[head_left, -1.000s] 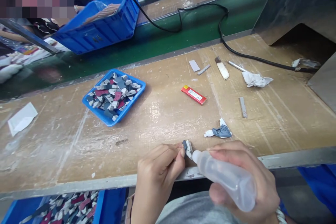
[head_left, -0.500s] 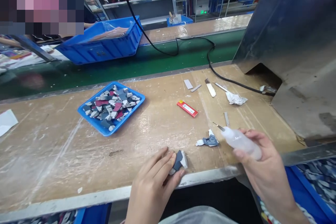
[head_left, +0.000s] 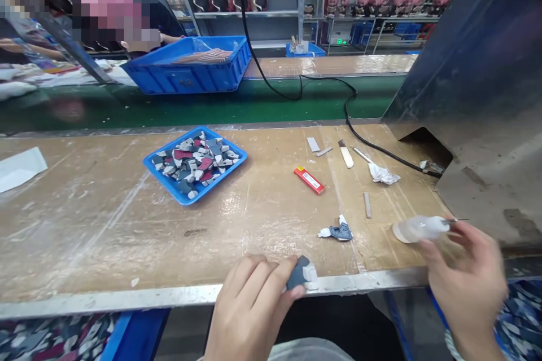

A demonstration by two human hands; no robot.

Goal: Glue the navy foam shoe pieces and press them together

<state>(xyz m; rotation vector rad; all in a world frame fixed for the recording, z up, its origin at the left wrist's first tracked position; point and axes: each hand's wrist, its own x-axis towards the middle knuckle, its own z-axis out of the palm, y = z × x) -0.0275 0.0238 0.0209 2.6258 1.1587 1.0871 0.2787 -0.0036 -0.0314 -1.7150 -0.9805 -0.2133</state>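
My left hand (head_left: 258, 299) pinches a small dark grey and white moulded part (head_left: 300, 272) at the table's front edge. The part's left end is hidden by my fingers. On the right, my right hand (head_left: 468, 271), slightly blurred, grips a translucent squeeze bottle (head_left: 417, 229) by its nozzle end. The bottle lies sideways close to the tabletop, its thin needle tip pointing right; I cannot tell whether its base touches the surface. Between my hands lies another grey and white part (head_left: 339, 231) with an angled shape.
A blue tray (head_left: 169, 193) heaped with grey, white and maroon parts stands left of centre. A red box (head_left: 309, 180), a grey strip (head_left: 367, 205), a brush-like tool (head_left: 346, 154) and crumpled tissue (head_left: 383, 174) lie around. A metal housing (head_left: 478, 141) borders the right; a black cable (head_left: 376, 153) crosses behind.
My right hand has moved right and turned the bottle, so its needle points right instead of left. My left hand has shifted slightly, still with the part. The camera view has tilted up.
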